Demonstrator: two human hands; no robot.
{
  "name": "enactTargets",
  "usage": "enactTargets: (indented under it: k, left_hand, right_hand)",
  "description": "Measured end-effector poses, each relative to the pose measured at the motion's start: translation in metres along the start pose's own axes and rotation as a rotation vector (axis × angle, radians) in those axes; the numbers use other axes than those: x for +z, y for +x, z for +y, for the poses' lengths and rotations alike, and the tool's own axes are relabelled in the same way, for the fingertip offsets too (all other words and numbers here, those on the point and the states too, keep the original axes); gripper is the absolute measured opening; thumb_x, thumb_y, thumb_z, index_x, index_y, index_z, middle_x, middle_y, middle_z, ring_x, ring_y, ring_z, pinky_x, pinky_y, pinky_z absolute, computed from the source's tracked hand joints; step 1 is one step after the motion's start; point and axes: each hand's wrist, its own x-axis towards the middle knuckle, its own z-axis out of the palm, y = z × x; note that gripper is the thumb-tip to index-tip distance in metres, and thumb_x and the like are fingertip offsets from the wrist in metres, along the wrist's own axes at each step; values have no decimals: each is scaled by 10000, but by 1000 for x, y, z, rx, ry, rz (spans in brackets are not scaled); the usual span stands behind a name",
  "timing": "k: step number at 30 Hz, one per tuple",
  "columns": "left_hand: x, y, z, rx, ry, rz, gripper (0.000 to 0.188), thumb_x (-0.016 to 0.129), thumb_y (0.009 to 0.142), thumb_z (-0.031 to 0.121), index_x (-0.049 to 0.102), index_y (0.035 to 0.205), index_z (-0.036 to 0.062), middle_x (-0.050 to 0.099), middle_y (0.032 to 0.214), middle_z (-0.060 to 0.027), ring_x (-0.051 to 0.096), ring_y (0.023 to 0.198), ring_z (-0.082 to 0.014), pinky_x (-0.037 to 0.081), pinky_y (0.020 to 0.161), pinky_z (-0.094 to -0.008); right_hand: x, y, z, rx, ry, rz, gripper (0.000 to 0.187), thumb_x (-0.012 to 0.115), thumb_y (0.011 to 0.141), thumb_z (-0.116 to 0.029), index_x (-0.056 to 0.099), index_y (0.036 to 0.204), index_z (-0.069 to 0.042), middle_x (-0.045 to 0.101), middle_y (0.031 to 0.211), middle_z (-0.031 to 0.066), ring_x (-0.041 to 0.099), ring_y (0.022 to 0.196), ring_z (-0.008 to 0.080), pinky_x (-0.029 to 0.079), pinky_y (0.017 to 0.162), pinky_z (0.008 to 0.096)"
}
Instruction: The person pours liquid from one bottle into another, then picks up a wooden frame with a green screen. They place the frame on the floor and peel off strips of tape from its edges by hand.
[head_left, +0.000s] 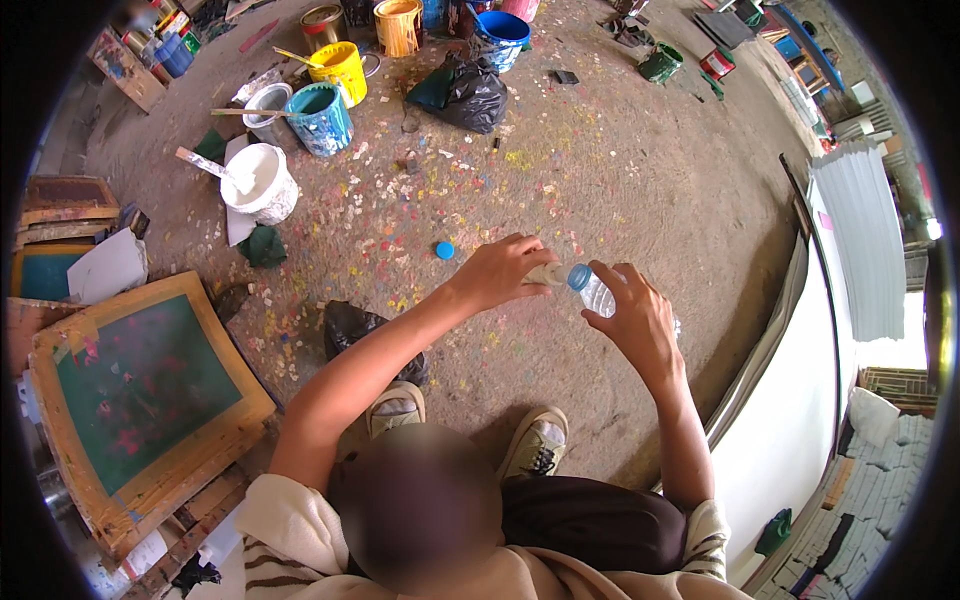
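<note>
My left hand (510, 270) is closed around a small pale translucent container (541, 274), mostly hidden by the fingers. Its end points at the blue-ringed mouth of a clear plastic bottle (598, 297), and the two are very close; whether they touch I cannot tell. The bottle lies tilted in my right hand (640, 315), whose thumb and fingers wrap round it, with its mouth toward my left hand. On the floor, left of my left hand, is a round blue cap (445, 250).
Beyond my hands stand paint buckets: white (262, 185), teal (320, 120), yellow (340, 72) and blue (499, 40). Black plastic bags (472, 95) lie on the paint-spotted floor. A wood-framed green screen (150, 385) leans at left; a white board (775, 420) stands at right.
</note>
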Motion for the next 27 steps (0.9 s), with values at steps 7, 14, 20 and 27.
enactTargets:
  k: [7,14,20,27]
  left_hand:
    - [1,0,-1,23,4,17,428,677,774,445,608,1092,166,600,1025,-35,585,983,-238,517,795,-371]
    - [0,0,0,28,-8,20,418,684,773,422,606,1083,154,598,1017,-27,586,973,-240,511,790,-371]
    - [0,0,-1,23,-21,11,420,684,773,417,601,1085,149,597,1009,-28,589,965,-236,511,785,-372]
    - [1,0,-2,26,-26,14,409,685,777,407,600,1081,147,596,996,-27,592,956,-237,509,784,-373]
  right_hand:
    - [-2,1,-2,6,16,-31,584,782,656,-141,573,1201,-147,585,1037,131,619,925,288,518,776,393]
    - [-5,2,-3,20,-5,-51,585,793,652,-171,578,1196,-153,600,1055,113,633,911,283,520,780,385]
    - [-6,4,-4,22,-9,-66,583,795,654,-185,580,1195,-153,609,1069,108,638,910,289,516,792,383]
    - [-7,4,-4,-1,4,-53,572,786,658,-146,574,1188,-143,583,988,116,619,891,273,519,751,389]
